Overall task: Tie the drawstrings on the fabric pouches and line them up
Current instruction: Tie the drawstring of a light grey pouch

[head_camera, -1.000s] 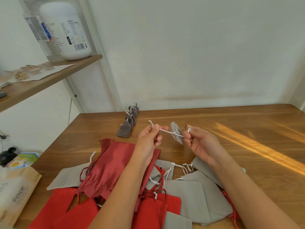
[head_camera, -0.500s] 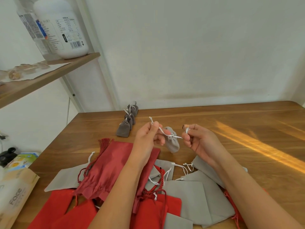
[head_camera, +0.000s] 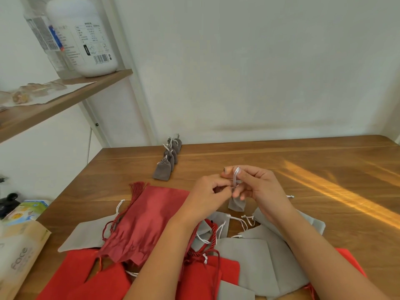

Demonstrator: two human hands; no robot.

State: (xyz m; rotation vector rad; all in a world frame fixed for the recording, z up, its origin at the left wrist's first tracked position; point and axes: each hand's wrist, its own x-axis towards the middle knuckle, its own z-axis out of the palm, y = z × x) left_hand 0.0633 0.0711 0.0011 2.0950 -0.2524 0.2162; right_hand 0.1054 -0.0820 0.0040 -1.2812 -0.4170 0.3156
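1. The small grey pouch [head_camera: 236, 205] hangs just under both hands, above the middle of the tabletop [head_camera: 303, 161]. Only its lower body shows, because the fingers hide its neck.
2. The left hand [head_camera: 208, 191] has its fingers curled and pinches the white drawstring [head_camera: 237, 174] close to the pouch's neck. The knuckles cover the pinch itself.
3. The right hand [head_camera: 262, 189] carries the drawstring looped round its raised forefinger, with the other fingers curled beneath. Whether a knot has formed cannot be made out.
4. A row of tied grey pouches [head_camera: 167, 162] stands toward the far left corner and runs back to the far edge. The rear ones overlap, so their number is hard to tell.
5. Along the near edge lies an overlapping pile: a dark red pouch [head_camera: 147, 221], bright red pouches [head_camera: 86, 278] and flat grey pouches [head_camera: 249, 256]. It is partly under the forearms and cut off by the frame.
6. Wood with a stripe of sunlight runs from the hands to the right edge and back to the far edge at the wall.
7. Beyond the left edge a shelf [head_camera: 65, 98] holds a white bottle [head_camera: 86, 35]. A paper pack [head_camera: 19, 256] by the near left corner is cut off.
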